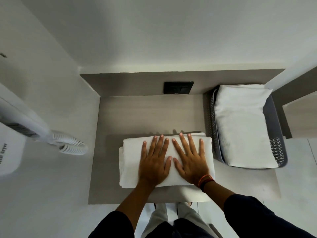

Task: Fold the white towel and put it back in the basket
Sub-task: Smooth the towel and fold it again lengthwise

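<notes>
A white towel [130, 162] lies folded into a thick rectangle near the front edge of a grey-brown shelf [147, 114]. My left hand [154, 162] and my right hand [190, 160] rest flat on top of it, side by side, fingers spread and pointing away from me. Neither hand grips anything. To the right stands a grey perforated basket [276, 148] with another folded white towel [241, 124] filling it.
A black wall socket [178, 87] sits on the back panel above the shelf. A white wall-mounted hair dryer [18, 127] with a coiled cord [72, 143] hangs at the left. White walls close in on the left and back.
</notes>
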